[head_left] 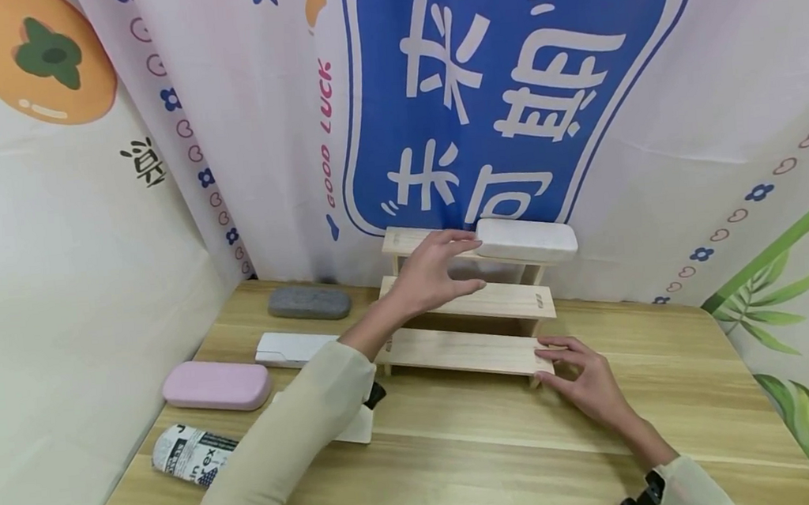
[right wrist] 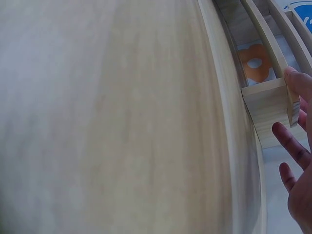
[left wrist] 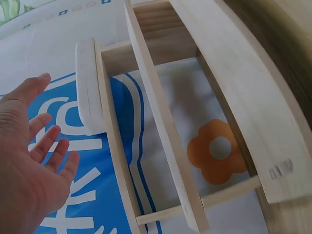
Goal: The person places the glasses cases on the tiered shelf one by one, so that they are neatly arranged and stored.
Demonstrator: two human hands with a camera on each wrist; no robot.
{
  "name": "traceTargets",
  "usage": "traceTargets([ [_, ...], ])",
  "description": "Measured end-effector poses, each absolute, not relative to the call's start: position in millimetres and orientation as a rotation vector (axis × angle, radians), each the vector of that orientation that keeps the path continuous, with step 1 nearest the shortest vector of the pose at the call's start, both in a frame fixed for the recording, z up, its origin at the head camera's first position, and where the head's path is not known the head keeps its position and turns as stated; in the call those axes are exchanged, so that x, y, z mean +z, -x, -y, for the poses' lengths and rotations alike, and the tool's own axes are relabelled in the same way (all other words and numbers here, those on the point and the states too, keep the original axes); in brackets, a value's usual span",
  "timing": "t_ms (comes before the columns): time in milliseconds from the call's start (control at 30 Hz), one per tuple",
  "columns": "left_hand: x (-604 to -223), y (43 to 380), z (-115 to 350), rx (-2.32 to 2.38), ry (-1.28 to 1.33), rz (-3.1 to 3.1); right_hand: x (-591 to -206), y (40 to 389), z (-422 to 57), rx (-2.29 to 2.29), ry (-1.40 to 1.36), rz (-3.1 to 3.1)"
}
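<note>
A three-step wooden stand point(head_left: 465, 351) is at the back of the table, with a white case point(head_left: 526, 240) lying on the right part of its top step. My left hand point(head_left: 431, 276) hovers over the stand, just left of the case, thumb and fingers spread. In the left wrist view a gap shows between this hand point(left wrist: 36, 161) and the white case point(left wrist: 89, 90); it holds nothing. With thumb and fingers, my right hand point(head_left: 589, 384) grips the right end of the lowest step. The right wrist view shows that hand point(right wrist: 300, 161) only partly, at the stand's end.
Left of the stand lie a grey case point(head_left: 309, 303), a white case point(head_left: 291, 347), a pink case point(head_left: 217, 384) and a printed case point(head_left: 188, 453). My left sleeve partly covers another white item point(head_left: 357, 429). A printed curtain point(head_left: 281, 135) hangs behind the table point(head_left: 464, 470).
</note>
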State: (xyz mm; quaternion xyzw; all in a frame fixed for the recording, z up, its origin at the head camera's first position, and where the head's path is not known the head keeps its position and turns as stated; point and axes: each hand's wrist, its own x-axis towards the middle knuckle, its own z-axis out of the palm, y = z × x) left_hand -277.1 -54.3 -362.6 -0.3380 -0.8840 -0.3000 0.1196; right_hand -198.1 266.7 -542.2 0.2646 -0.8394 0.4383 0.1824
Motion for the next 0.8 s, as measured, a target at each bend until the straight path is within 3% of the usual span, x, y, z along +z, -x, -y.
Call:
traceTargets([
  [800, -384.2, 227.8, 130.7, -0.882, 1.206, 2.602, -542.2, 198.0, -267.4, 1.229, -0.754, 2.372],
])
